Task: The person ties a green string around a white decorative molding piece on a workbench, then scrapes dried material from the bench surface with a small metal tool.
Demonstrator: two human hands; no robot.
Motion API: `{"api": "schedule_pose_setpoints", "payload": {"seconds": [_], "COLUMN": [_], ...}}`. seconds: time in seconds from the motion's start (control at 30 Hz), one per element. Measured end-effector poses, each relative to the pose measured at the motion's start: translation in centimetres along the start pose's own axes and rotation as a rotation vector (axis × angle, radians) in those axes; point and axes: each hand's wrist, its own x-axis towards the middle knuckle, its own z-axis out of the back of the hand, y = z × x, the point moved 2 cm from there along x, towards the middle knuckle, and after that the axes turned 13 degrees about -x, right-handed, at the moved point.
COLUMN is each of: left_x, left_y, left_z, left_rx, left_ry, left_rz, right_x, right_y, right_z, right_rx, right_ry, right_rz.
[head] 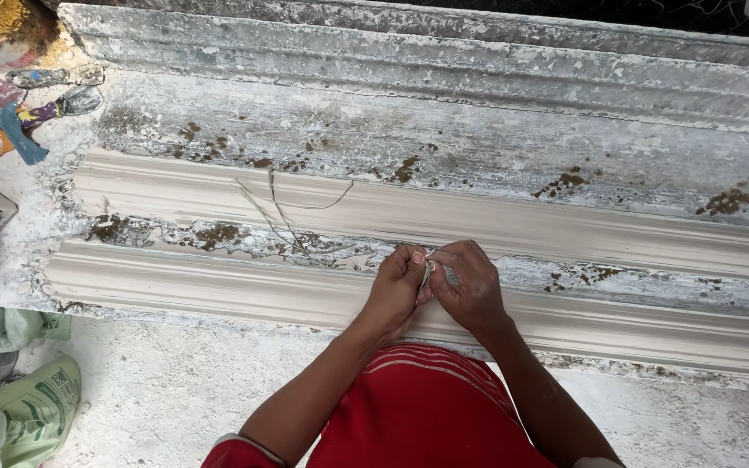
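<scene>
Pinching a small pale wad (427,271) between my closed left hand (394,290) and right hand (470,286), I work at the table's (218,295) near edge, loose fibre strands (283,217) lying up-left, nearer my left.

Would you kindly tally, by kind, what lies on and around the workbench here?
Wet plaster moulding strips on the bench: 2
Loose fibre strands on the bench: 1 bunch
Fibre tuft pinched between left hand and right hand: 1
Brushes at the upper left: 2
Green-printed sacks on the floor: 1
Total: 7
</scene>
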Motion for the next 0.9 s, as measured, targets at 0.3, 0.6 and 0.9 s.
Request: {"api": "schedule_pose_setpoints", "payload": {"seconds": [0.3, 0.6, 0.9], "left_x": [-1.6, -3.3, -3.6], "left_y": [-2.9, -2.7, -3.7], "left_z": [-1.8, -2.6, -2.0], "left_rx": [0.246, 0.589, 0.679], "left_ry": [0.160, 0.119, 0.230], "left_rz": [-0.258, -0.638, -0.698], "right_x": [-2.0, -1.2, -0.5], "right_y": [-2.0, -1.4, -0.3], "right_z": [-0.7, -1.0, 0.0], "right_rx": [0.445, 0.340, 0.399], "right_ry": [-0.067, -0.127, 0.104], "right_rz": [-0.117, -0.196, -0.360]}}
